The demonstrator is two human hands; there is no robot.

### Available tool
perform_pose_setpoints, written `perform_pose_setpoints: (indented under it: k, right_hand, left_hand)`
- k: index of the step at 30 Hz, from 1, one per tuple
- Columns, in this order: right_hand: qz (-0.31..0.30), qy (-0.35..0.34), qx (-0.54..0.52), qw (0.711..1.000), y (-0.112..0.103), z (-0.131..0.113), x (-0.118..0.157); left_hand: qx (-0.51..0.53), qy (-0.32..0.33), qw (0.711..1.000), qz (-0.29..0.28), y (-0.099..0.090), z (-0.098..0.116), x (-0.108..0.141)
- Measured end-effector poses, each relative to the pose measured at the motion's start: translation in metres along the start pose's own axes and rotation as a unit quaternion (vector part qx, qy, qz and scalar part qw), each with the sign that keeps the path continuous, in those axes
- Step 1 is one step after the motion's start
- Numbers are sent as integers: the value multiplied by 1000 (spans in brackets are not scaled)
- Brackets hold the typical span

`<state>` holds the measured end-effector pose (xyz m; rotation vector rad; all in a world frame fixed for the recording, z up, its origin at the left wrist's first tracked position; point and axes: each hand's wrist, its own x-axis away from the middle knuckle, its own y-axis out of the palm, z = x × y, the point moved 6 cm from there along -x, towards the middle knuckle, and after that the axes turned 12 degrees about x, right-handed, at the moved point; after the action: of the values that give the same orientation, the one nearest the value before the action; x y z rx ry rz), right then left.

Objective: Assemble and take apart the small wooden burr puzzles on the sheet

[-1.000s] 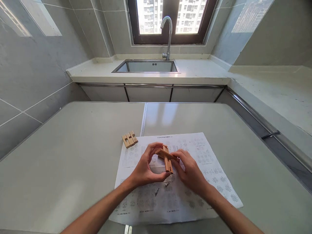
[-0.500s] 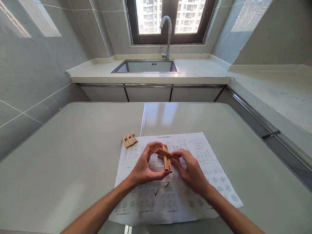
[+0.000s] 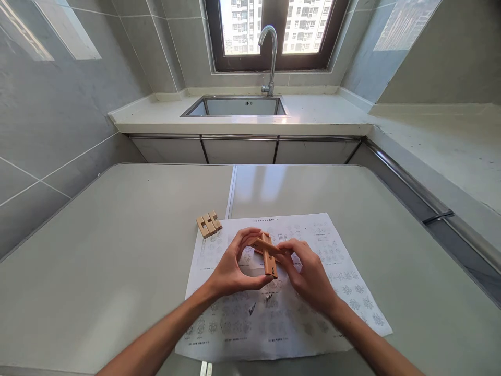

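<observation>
Above the printed sheet (image 3: 219,313), crossed wooden puzzle pieces (image 3: 270,261) are held between my two hands. My left hand (image 3: 230,269) grips the upright piece by its ends, thumb at the near end and fingers at the far end. With thumb and fingers, my right hand (image 3: 307,269) pinches the right end of the flat piece lying across it. Dark markings show on the wood. Part of another piece shows behind the crossing, mostly hidden. Several notched wooden pieces (image 3: 209,224) lie side by side at the sheet's upper left corner.
The sheet with puzzle diagrams lies on a pale table (image 3: 97,271) with a seam (image 3: 231,193) down its far half. Beyond the table are a counter (image 3: 156,117), a sink (image 3: 245,107) and a faucet (image 3: 271,60). A ledge (image 3: 442,151) runs along the right.
Almost nothing differs. The whole view has shifted slightly, and both hands keep the same hold on the crossed wooden pieces.
</observation>
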<state>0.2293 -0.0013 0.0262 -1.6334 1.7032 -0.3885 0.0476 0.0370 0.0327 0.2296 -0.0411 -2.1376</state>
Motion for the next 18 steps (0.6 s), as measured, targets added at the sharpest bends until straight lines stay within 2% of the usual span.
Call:
perform_pose_setpoints:
  k: [5,9,18]
  right_hand:
    - [-3,22,-16,1000,0,0,0]
    - [0,37,-25,999,0,1,-1]
    - [15,56,-23,998,-3,11,-4]
  left_hand:
    - [34,-3,999,15,0,-2,0]
    - [14,2,1000,23,3,-1,1]
    - [37,8,999,-19,9,-4,1]
